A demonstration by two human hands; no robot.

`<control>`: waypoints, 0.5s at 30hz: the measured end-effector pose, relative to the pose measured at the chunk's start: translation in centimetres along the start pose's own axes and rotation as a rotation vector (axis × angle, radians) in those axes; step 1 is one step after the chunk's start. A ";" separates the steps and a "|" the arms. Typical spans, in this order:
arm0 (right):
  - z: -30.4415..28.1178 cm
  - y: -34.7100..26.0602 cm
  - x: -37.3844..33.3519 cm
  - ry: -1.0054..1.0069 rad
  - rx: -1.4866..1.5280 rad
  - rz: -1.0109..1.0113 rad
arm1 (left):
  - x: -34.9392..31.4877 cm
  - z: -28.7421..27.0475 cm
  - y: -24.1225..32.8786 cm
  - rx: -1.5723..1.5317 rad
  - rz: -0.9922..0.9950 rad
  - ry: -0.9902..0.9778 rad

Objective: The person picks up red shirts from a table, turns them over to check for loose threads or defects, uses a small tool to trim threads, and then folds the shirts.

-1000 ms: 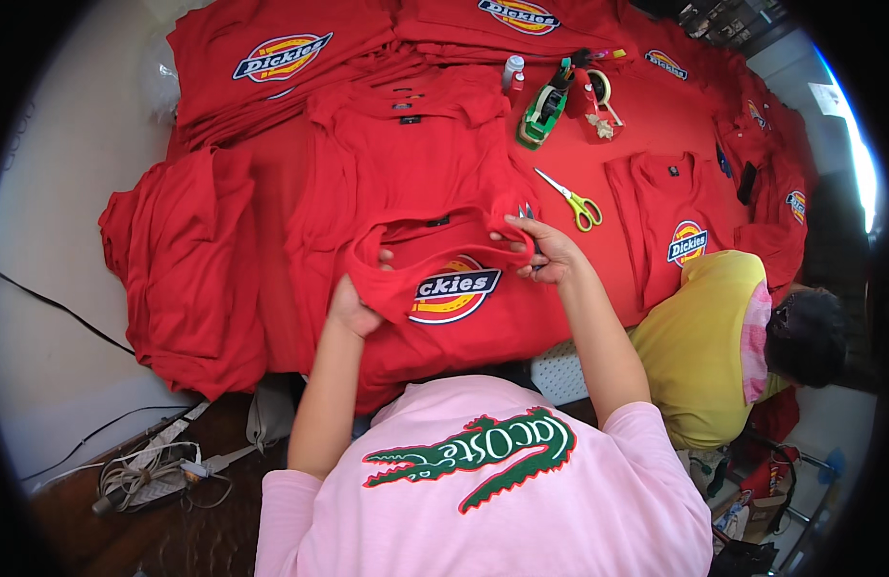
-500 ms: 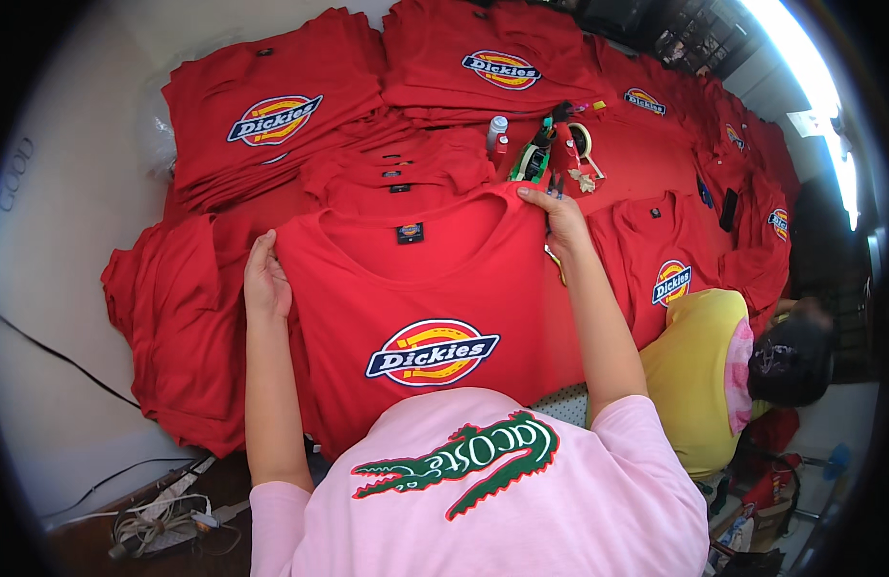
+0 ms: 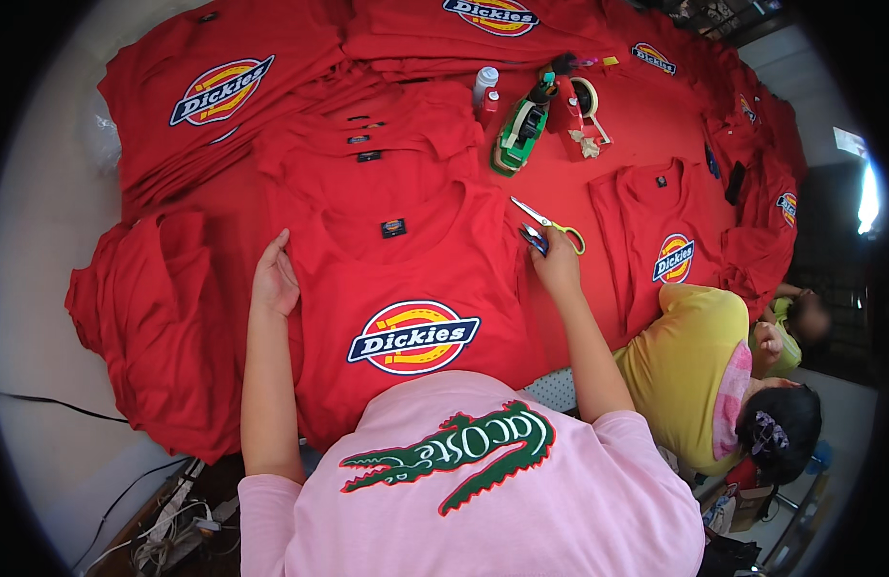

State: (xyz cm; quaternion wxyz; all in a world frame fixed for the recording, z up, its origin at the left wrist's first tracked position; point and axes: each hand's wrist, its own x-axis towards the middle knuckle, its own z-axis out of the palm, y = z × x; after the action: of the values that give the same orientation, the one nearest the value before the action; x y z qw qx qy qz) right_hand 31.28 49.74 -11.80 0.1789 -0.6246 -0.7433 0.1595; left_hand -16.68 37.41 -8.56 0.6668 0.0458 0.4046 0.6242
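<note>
A red T-shirt (image 3: 406, 279) with a chest logo lies spread in front of me, neck away from me. At its left edge my left hand (image 3: 277, 279) rests on its side, fingers loosely apart and holding nothing. Right of the shirt, my right hand (image 3: 558, 262) has its fingers closed around small blue-handled thread snips (image 3: 534, 238); the fingertips are partly hidden. Against that hand lie scissors (image 3: 529, 209) with yellow handles, blades pointing away to the left.
Stacks of red shirts (image 3: 175, 144) stand at the far left and back. Beyond the scissors are a green tape dispenser (image 3: 519, 135), a masking tape roll (image 3: 587, 98) and a white bottle (image 3: 484, 85). A folded red shirt (image 3: 661, 226) and a person in yellow (image 3: 689, 375) are right.
The held-up shirt has been lowered onto the pile and let go. My right hand has left its shoulder and moved down to the snips. The left hand's fingers have loosened.
</note>
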 end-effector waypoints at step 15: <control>0.2 -4.2 4.8 -0.026 0.254 0.192 | 1.7 7.7 -3.6 1.328 0.721 0.439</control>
State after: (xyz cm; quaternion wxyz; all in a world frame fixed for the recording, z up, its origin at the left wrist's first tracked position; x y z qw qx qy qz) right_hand 26.75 53.72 -9.72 0.2306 -0.6628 -0.6564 0.2769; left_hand -9.45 41.56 -6.27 0.1609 0.4387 0.7756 0.4244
